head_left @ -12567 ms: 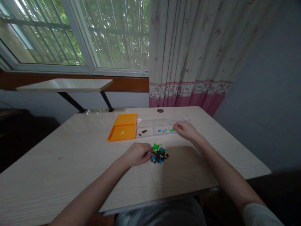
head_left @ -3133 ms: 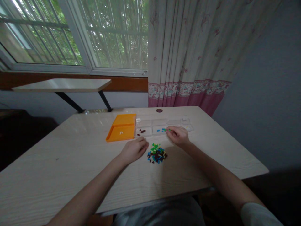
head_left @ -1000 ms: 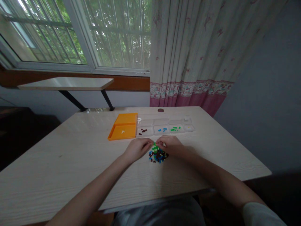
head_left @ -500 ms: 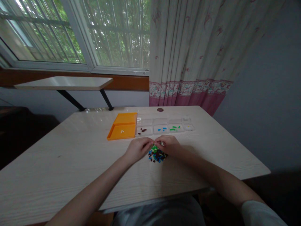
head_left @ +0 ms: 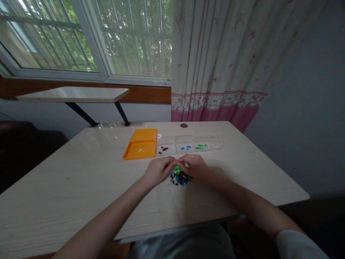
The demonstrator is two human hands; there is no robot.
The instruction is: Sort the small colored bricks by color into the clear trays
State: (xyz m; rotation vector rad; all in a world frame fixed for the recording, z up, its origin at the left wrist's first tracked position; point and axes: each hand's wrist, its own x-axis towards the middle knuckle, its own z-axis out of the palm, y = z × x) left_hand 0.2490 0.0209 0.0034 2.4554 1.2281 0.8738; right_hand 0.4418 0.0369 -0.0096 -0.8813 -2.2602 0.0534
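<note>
- My left hand [head_left: 159,169] and my right hand [head_left: 194,167] converge in front of me, fingertips drawn together and meeting or almost meeting.
- Finger state, both hands: bent, thumb closed toward the index finger. A piece between them is too small to confirm; I cannot tell whether either hand grips one.
- The loose heap of small brown, blue, green and yellow plastic pieces [head_left: 181,179] lies directly below my fingertips and extends from them toward my body.
- Key relation: the heap is roughly round, with no distinct long axis. Its green portion sits closest to my fingertips. My right hand is the nearer one, overlapping the heap's right edge in view.
- The clear plastic compartment tray [head_left: 184,138] lies beyond both hands, its long axis running left to right.
- Its near row holds, from beyond my left hand to beyond my right, brown pieces [head_left: 165,148], blue pieces [head_left: 185,148], green pieces [head_left: 200,146] and a yellow spot [head_left: 216,145].
- The open orange plastic case [head_left: 140,135] lies beyond and left of my left hand.
</note>
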